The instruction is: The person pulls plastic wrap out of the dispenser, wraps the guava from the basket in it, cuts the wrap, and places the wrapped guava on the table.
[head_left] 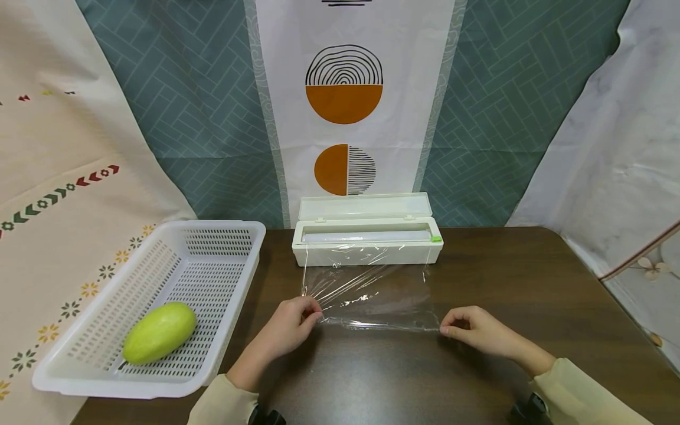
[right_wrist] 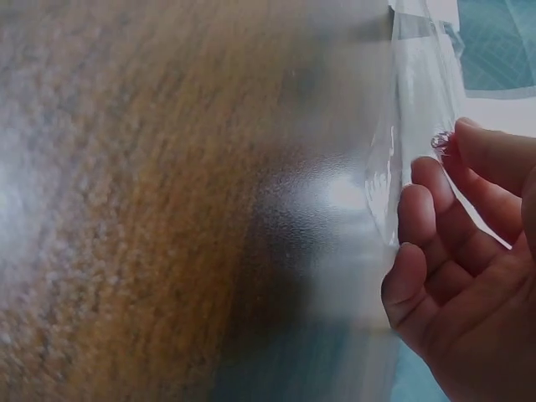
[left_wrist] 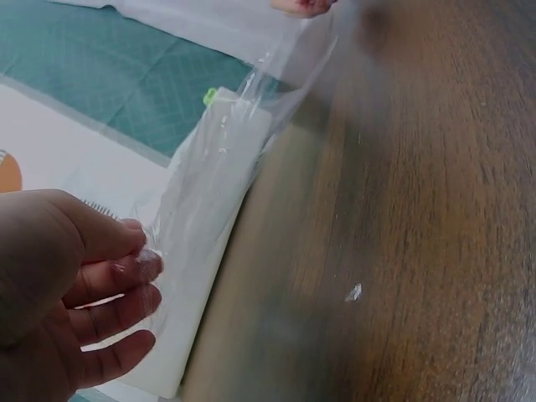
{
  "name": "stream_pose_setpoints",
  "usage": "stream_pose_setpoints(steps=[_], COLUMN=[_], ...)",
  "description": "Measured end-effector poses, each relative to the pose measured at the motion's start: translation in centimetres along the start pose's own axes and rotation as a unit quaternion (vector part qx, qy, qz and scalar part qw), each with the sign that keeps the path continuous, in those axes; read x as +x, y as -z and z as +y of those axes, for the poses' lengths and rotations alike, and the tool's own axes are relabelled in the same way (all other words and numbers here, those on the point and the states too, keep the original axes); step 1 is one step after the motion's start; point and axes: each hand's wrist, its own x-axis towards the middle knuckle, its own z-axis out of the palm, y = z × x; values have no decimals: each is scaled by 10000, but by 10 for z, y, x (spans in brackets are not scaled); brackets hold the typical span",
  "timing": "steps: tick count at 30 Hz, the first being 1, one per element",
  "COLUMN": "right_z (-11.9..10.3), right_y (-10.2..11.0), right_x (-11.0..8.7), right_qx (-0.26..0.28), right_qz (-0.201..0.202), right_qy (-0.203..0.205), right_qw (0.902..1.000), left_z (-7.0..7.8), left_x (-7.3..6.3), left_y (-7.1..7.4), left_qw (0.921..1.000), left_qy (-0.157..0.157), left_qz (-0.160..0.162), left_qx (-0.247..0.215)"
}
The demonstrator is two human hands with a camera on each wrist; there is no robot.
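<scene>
A sheet of clear plastic wrap (head_left: 372, 298) stretches from a white dispenser box (head_left: 366, 255) toward me. My left hand (head_left: 292, 323) pinches its near left corner between thumb and forefinger; creases fan out from there. At the near right corner, my right hand (head_left: 480, 330) pinches the film the same way. The box's lid (head_left: 366, 206) stands raised at the back, and the white roll (head_left: 366, 236) shows inside. A green slider (head_left: 436, 239) sits at the box's right end. In the left wrist view, the other fingers (left_wrist: 117, 314) are loosely spread beside the film.
On the left, a white slotted plastic basket (head_left: 248, 260) holds a green oval fruit or melon (head_left: 160, 333). Both stand on or beside the dark wooden table (head_left: 510, 277). Patterned cloths (head_left: 212, 118) hang behind the table. A small clear scrap (left_wrist: 354, 292) lies on the wood.
</scene>
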Motion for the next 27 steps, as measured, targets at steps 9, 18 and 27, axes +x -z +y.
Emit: stream_pose_setpoints(steps=[9,18,27], right_z=[3,9,12], right_y=[1,1,0], right_x=[-1,-1,-3], right_qx=[89,82,187], right_qz=[-394,-602,-762], right_qy=[-39,-29,138], right_qw=[9992,9982,9968], left_z=[0,-2,-9], left_x=[-1,-4,-7], left_y=[0,1,2], left_qw=[9996,9963,9890], left_qy=[-24,188,199], left_qz=[-225,-830,-1464], left_qx=[154,-66,-17])
